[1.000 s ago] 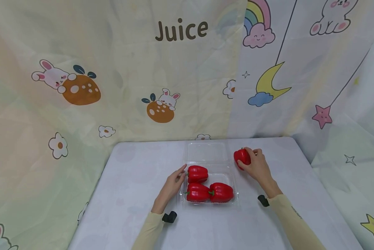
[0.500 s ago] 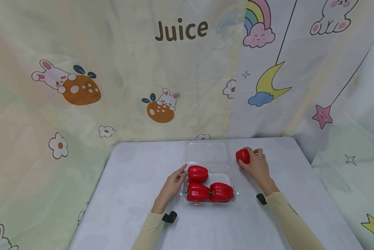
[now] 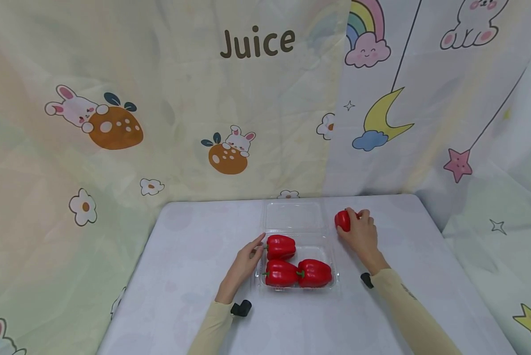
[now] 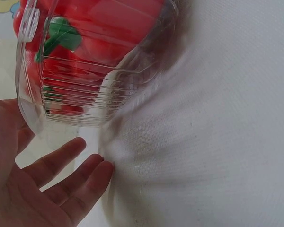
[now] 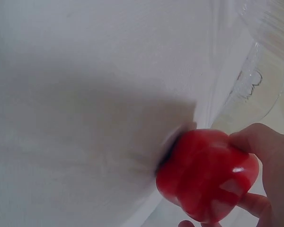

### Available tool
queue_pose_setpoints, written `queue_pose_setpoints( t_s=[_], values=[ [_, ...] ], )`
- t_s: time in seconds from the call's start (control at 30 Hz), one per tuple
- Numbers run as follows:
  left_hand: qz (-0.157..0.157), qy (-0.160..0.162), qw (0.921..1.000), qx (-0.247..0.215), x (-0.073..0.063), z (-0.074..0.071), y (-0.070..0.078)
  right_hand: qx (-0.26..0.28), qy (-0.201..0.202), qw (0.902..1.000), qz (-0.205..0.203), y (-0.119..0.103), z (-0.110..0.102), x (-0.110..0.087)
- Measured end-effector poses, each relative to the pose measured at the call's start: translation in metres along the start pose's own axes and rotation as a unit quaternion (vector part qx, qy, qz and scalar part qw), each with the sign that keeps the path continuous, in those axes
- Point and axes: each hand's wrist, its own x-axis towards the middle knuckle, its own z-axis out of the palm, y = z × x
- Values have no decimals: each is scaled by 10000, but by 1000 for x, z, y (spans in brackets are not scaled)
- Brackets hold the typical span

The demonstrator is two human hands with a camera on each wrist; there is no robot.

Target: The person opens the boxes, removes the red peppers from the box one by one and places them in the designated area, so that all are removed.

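In the head view, my right hand (image 3: 361, 235) grips a red bell pepper (image 3: 342, 221) at the back right of the table. Thumb and fingers hold it at its sides in the right wrist view, where its lobed red end (image 5: 206, 177) faces the camera close over the cloth. My left hand (image 3: 243, 262) stays at the left side of a clear plastic clamshell box (image 3: 315, 246), holding nothing. Its fingers are loosely spread beside the ribbed wall (image 4: 80, 94) in the left wrist view. Inside lie three more red bell peppers, one at the back left (image 3: 281, 247) and two in front.
The box's clear lid (image 3: 294, 217) lies folded back toward the table's rear edge. White cloth (image 3: 194, 246) covers the table. Printed fabric (image 3: 172, 148) hangs behind it and along both sides.
My right hand has shifted slightly left and turned around the bell pepper, and its wrist has swung left. The pepper has turned, hiding its stem. My left hand and the box have stayed put.
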Motion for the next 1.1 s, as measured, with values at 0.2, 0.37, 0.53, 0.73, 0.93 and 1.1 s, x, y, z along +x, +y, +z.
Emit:
queue_pose_setpoints(
  t_s=[0.2,0.37,0.53,0.73,0.93,1.1],
  values=[
    [41,12,10000,-4,1,1,-1,-60,173,9998,-82,-2,2,2],
    [13,-6,10000,-24,0,1,-1,-85,190,9998,-42,-4,4,2],
    [-39,-28,10000,-48,0,1,0,47,106,9999,128,-5,3,1],
    [-55,-21,10000,-18,0,1,0,82,223,9997,52,-3,2,1],
    [-19,-4,10000,-18,0,0,1,120,227,9996,81,-3,1,2],
    [-28,-13,10000,-31,-1,0,1,151,161,9997,112,-2,1,3]
  ],
)
